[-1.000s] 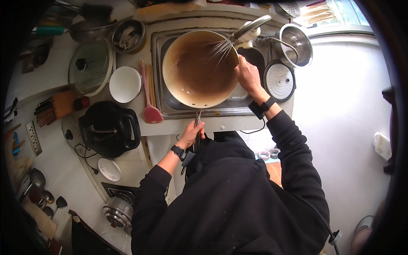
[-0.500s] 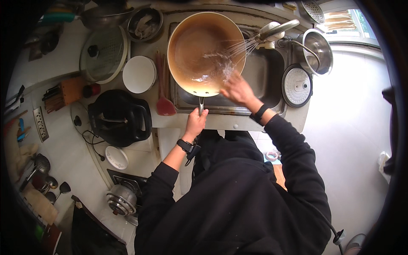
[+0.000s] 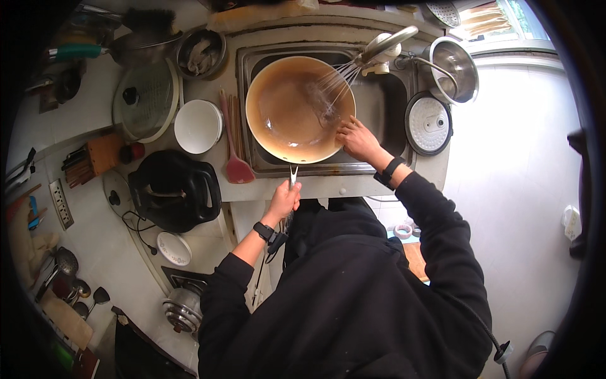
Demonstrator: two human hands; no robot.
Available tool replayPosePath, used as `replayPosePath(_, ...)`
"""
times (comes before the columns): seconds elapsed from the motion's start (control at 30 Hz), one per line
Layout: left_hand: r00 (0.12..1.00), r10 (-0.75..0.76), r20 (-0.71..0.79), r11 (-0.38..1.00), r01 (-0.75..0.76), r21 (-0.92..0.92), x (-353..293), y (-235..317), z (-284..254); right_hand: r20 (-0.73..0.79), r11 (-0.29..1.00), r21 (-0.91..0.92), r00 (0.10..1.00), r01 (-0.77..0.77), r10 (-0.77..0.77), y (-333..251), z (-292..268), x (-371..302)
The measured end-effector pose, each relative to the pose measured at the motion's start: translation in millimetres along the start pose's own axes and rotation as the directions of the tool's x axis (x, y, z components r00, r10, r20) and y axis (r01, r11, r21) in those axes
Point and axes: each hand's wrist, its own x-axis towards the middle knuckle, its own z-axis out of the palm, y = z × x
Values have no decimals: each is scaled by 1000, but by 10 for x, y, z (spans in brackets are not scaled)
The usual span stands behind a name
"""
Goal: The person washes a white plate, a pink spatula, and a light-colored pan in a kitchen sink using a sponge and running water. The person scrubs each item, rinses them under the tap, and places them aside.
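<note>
A deep frying pan (image 3: pixel 284 107), tan inside with a pale rim, is held over the sink (image 3: pixel 386 126). My left hand (image 3: pixel 284 201) is closed around its metal handle below the rim. At the pan's right rim, my right hand (image 3: pixel 363 142) has its fingers bent over the edge, touching it. Thin streams of water (image 3: pixel 338 79) fan out from the faucet (image 3: pixel 382 49) and land in the right side of the pan, where the wet surface shines and ripples.
Left of the sink are a red spatula (image 3: pixel 238 169), a white bowl (image 3: pixel 197 126), a glass lid (image 3: pixel 144 104) and a black appliance (image 3: pixel 170 189). To the right lie a round white lid (image 3: pixel 429 123) and a steel pot (image 3: pixel 464 76).
The pan has come nearer to me, its handle moving with my left hand. My right hand has withdrawn from inside the pan to its right rim. Water still runs.
</note>
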Motion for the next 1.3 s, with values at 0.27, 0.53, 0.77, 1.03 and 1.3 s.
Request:
replayPosePath(0.27, 990, -77, 122, 958, 107, -265, -174, 431, 407, -126, 972, 184, 984, 145, -123, -81, -51, -147)
replayPosePath(0.53, 954, -57, 295, 777, 228, -587, -523, 1167, 585, -221, 890, 456, 972, 31, 80, -378, 125, -174)
replayPosePath(0.77, 953, -281, 117, 957, 287, -45, -495, 1309, 312, -205, 592, 798, 874, -111, 440, -366, 5, -179)
replayPosePath(1.03, 980, -199, -6, 676, 141, 723, -544, 1244, -23, 207, -158, 978, 734, -136, 647, -31, -56, -343)
replayPosePath(1.3, 964, 208, 167, -105, -147, 984, -258, 1375, -7, 518, -700, 494, 472, 515, 713, 49, 36, 67)
